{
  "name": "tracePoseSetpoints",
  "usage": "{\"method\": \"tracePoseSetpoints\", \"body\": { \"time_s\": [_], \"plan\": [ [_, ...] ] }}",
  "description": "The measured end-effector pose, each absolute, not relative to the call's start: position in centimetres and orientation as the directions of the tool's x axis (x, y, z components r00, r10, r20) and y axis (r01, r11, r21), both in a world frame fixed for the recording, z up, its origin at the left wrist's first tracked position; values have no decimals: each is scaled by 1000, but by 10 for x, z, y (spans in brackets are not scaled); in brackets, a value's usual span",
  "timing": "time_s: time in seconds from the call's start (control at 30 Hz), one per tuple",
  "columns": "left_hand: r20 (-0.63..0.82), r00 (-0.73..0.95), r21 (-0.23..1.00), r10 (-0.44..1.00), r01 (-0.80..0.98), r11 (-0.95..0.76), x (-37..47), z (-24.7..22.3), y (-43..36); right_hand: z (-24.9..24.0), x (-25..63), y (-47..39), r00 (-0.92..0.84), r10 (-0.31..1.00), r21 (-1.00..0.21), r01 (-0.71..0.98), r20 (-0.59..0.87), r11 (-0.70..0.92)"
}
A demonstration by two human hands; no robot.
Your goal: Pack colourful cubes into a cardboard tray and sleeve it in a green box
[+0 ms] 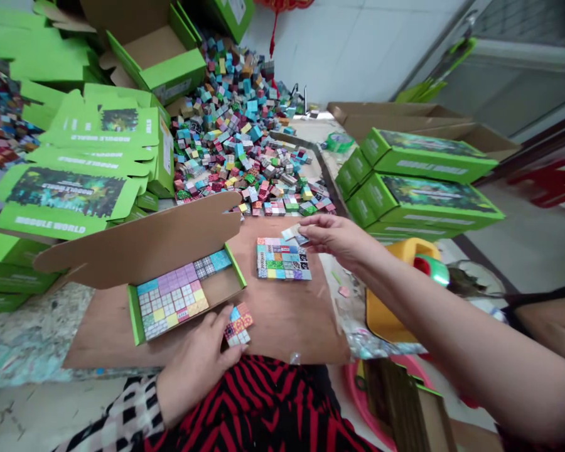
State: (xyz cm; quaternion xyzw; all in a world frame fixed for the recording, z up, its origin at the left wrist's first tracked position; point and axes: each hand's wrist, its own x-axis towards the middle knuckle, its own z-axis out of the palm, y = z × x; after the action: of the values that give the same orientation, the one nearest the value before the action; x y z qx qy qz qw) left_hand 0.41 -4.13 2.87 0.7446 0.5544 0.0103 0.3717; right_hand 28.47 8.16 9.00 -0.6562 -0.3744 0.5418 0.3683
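Observation:
My left hand (200, 358) lies at the table's front edge, its fingers and thumb closed about a small group of patterned cubes (240, 323) in red, orange, blue and white. Just behind it stands an open green-edged box (134, 314), its brown lid raised, with rows of patterned cubes (172, 292) inside and bare cardboard at its right end. My right hand (336, 238) pinches a few small cubes (290, 232), pale and dark blue, above the upper right corner of a flat block of cubes (283, 258). Whether these cubes touch that block I cannot tell.
A large heap of loose cubes (249, 138) fills the back. Flattened green cartons (66, 194) lie at the left; closed green boxes (433, 194) are stacked at the right. A yellow container (381, 314) stands by my right forearm, above a pink basin (355, 395).

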Motion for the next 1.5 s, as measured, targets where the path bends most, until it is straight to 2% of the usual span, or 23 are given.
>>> {"method": "tracePoseSetpoints", "body": {
  "time_s": [0.1,0.23,0.4,0.53,0.63,0.73,0.87,1.03,1.13,1.33,1.5],
  "plan": [
    [-378,390,555,839,821,-132,3,29,-43,90,270,61,-17,850,-849,43,-527,-526],
    [-360,385,534,850,832,-150,2,33,-45,65,248,18,-180,780,-797,53,-600,-601],
    [-392,400,527,828,836,-155,4,38,-44,22,224,-32,-91,769,-762,-101,-633,-640],
    [-363,399,469,842,859,-205,5,42,-46,6,216,-48,-9,805,-792,-171,-593,-586],
    [-284,439,347,853,876,-335,6,50,-48,6,216,-48,-16,817,-803,-175,-576,-570],
    [-161,562,236,811,820,-522,11,58,-47,14,217,-45,-15,831,-813,-199,-555,-547],
    [-66,611,214,789,781,-587,27,63,-36,29,217,-49,-30,869,-849,-201,-494,-489],
    [-105,642,269,760,754,-600,41,67,-22,36,222,-58,-83,900,-891,-129,-427,-435],
    [-159,701,214,695,712,-669,46,74,-14,32,230,-56,-85,917,-918,-41,-390,-394],
    [-231,767,134,599,635,-761,64,77,-1,18,244,-46,-84,970,-954,214,-230,-208],
    [-294,747,150,596,652,-743,78,70,3,7,244,-45,-55,973,-942,265,-226,-204]
  ]
}}
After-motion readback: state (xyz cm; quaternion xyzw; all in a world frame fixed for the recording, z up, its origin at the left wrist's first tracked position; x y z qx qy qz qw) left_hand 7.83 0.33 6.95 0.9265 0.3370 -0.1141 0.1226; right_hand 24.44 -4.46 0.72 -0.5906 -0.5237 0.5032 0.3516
